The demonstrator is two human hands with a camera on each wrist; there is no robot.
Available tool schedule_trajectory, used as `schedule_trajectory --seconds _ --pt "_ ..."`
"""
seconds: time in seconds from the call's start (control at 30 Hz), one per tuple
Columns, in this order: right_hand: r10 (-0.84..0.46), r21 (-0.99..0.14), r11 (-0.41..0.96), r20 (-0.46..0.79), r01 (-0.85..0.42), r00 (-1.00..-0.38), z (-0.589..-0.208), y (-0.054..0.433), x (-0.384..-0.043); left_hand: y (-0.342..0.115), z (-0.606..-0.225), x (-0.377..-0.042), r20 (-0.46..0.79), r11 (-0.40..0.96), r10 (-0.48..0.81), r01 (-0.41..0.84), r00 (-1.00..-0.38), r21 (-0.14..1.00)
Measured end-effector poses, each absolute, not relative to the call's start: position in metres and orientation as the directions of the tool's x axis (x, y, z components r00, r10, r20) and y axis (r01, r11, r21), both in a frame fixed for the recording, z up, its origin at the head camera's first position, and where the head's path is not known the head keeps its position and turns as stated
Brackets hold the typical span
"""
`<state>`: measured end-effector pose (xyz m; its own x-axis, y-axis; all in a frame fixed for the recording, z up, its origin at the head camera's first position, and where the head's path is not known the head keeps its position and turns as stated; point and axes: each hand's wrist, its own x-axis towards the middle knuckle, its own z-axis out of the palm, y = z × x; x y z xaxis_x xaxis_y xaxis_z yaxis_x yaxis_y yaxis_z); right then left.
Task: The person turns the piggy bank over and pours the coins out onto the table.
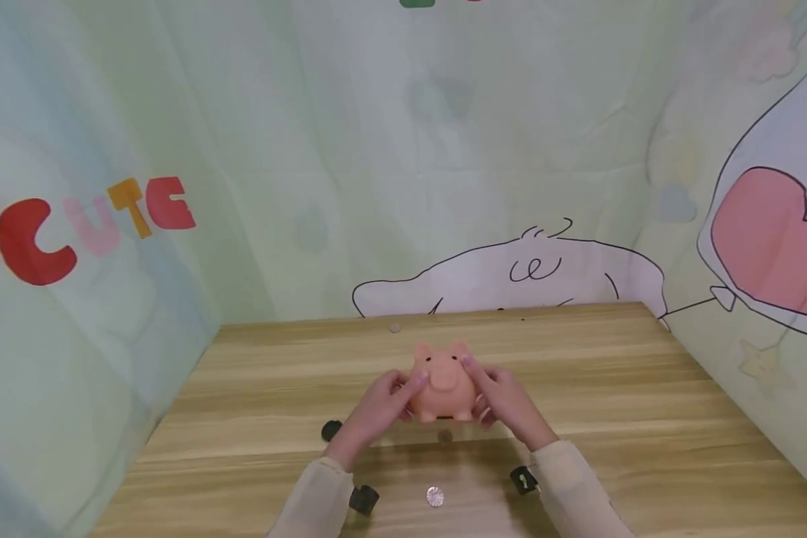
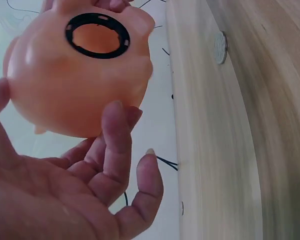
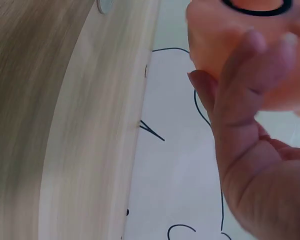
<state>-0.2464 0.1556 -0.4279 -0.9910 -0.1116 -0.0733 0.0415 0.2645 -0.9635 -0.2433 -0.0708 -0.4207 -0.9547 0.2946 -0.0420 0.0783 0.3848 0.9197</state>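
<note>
A pink piggy bank is held up above the wooden table, its snout toward the head camera. My left hand grips its left side, thumb on the front and fingers behind. The right hand grips the opposite side in the same way. On the underside of the piggy bank, the left wrist view shows a round hole with a black ring and no cover in it. In the right wrist view, fingers of the right hand press against the pink body below that ring.
On the wooden table, a silver coin lies nearest me, another coin below the piggy bank and a third coin near the back edge. A small black round piece lies left of the left forearm. Printed curtains surround the table.
</note>
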Motion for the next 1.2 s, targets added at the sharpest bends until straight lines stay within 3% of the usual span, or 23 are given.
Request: schedule_trajectory --seconds 0.4,0.77,1.0,1.2 --pt "-0.322 -0.964 0.181 0.132 -0.197 -0.938 -0.428 0.173 -0.244 -0.084 -0.422 -0.246 0.062 0.192 0.389 0.147 -0.919 0.97" --pt "-0.339 -0.936 0.156 0.249 -0.316 -0.907 -0.434 0.175 -0.243 -0.083 -0.428 -0.242 0.155 0.131 0.365 0.215 -0.918 0.968" --pt "-0.354 -0.933 0.07 0.307 -0.352 -0.884 -0.434 0.174 -0.24 -0.081 -0.43 -0.239 0.226 0.21 0.344 0.31 -0.911 0.927" --pt "-0.348 -0.911 0.075 0.358 -0.406 -0.866 -0.43 0.173 -0.238 -0.08 -0.427 -0.239 0.308 0.27 0.327 0.4 -0.894 0.876"
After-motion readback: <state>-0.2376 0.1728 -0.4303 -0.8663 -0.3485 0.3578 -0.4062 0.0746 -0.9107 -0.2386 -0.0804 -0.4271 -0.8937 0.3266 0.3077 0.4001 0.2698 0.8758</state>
